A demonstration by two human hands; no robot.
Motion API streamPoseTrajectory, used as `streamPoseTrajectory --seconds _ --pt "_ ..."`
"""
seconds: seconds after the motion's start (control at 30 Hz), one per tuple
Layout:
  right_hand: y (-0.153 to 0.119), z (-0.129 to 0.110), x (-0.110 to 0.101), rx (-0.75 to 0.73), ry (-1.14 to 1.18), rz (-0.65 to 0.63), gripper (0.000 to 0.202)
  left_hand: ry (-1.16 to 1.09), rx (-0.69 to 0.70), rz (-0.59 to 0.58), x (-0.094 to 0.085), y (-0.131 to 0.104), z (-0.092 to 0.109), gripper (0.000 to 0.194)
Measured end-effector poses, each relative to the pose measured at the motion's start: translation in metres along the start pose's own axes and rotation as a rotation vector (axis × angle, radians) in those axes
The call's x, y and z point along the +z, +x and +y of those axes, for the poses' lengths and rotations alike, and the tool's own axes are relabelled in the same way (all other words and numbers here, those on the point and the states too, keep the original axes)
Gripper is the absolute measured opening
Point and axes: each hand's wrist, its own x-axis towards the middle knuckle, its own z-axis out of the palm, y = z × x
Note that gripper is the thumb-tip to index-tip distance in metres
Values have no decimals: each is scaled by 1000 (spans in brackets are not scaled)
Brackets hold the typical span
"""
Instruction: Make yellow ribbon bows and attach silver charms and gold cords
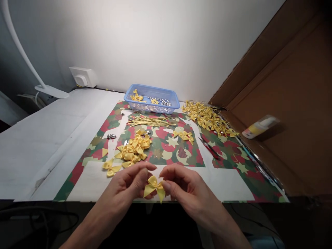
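Note:
A small yellow ribbon bow (154, 186) is pinched between my left hand (127, 188) and my right hand (186, 188) at the table's near edge, with both thumbs and forefingers closed on it. Just beyond my left hand lies a single loose yellow bow (111, 167), and behind it a pile of yellow bows (133, 148). A bundle of gold wire ties (150, 121) lies further back on the patterned paper mat (233, 162).
A blue plastic basket (152, 99) with a few bows and silver beads stands at the back. A heap of finished bows (207, 119) lies back right, red-handled scissors (209, 148) right of centre, a glue bottle (259, 127) by the brown board, a lamp base (52, 91) back left.

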Motion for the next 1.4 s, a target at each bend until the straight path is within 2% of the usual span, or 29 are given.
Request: streamPoseTrajectory --seconds 0.17,0.37,0.47,0.53,0.63,0.7,0.83,1.03,1.23,1.4 --pt "-1 2 0 -5 16 0 9 88 53 -178 0 4 2 16" --pt "1 6 -3 -7 272 -58 10 -2 6 -223 -5 4 -1 8" --pt "2 11 -4 -48 400 -76 16 -78 -29 -254 -7 3 -3 12" --pt "2 14 -5 -46 435 -90 21 -116 -42 -234 -8 3 -3 17" --pt "0 12 -6 -9 357 -71 27 -71 -17 -166 -7 2 -3 24" --pt "-2 8 -7 4 254 -54 24 -5 18 -153 -5 1 -2 22" --pt "-3 -1 -7 -12 -27 -31 9 185 53 -208 0 -3 3 9" --pt "-5 -8 -8 -114 -349 -54 22 484 104 -241 0 -6 8 15" --pt "-10 -5 -4 -111 -420 -62 19 570 103 -255 -1 -5 8 17" --pt "-10 -3 0 -86 -363 -39 20 499 106 -313 -4 -2 3 18"
